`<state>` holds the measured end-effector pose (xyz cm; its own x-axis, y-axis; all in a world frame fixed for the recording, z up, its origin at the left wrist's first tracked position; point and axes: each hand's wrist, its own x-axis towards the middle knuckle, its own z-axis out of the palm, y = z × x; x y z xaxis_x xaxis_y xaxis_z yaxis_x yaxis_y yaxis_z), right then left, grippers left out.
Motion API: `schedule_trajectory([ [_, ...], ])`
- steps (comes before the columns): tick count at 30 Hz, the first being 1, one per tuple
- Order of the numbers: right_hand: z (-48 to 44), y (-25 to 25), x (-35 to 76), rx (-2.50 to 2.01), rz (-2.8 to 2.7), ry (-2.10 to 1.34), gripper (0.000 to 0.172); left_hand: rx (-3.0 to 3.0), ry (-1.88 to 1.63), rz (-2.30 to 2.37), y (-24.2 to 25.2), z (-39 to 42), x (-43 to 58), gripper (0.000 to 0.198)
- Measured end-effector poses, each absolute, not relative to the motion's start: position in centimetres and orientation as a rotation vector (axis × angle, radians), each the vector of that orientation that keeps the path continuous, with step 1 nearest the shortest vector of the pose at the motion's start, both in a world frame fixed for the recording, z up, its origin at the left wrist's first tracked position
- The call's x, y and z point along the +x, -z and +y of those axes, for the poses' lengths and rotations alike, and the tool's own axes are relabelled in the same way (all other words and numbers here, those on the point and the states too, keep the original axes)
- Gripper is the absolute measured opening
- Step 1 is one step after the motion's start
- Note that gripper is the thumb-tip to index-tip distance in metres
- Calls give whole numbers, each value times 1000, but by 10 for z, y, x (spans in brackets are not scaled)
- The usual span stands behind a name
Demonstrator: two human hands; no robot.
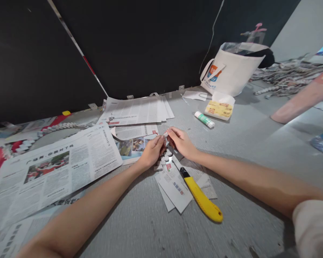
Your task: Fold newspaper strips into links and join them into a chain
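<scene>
My left hand [152,152] and my right hand [181,142] meet at the middle of the grey table, fingers pinched together on a small folded strip of newspaper [165,135] held between them. Just below the hands lies a little heap of folded paper pieces [164,159]. Cut newspaper slips [174,188] are stacked in front of me, and a yellow utility knife [201,197] lies on them, close under my right wrist.
Open newspapers [51,168] cover the left of the table, more sheets [140,111] lie at the back. A glue stick [204,119], a yellow packet [219,108] and a white bag [234,70] stand back right. Another person's arm [301,98] reaches in at right.
</scene>
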<state>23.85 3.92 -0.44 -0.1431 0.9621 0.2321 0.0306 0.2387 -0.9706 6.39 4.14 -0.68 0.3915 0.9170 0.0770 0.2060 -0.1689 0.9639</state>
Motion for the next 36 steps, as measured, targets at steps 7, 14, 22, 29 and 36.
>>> schedule_trajectory([
  [7, 39, 4, 239, -1008, -1441, -1117, 53, 1612, -882, 994, 7, 42, 65, 54],
  [14, 38, 2, 239, -1004, -1440, -1123, 54, 1621, -880, 1014, 6, 41, 65, 56],
  [22, 37, 0, 239, -1021, -1465, -1080, 54, 1619, -877, 1026, 5, 40, 65, 53],
  [29, 38, 2, 240, -1042, -1474, -1065, 54, 1593, -867, 1055, 1, 38, 66, 51],
  [36, 38, 1, 240, -1040, -1483, -1052, 53, 1602, -870, 1077, -1, 37, 66, 48],
])
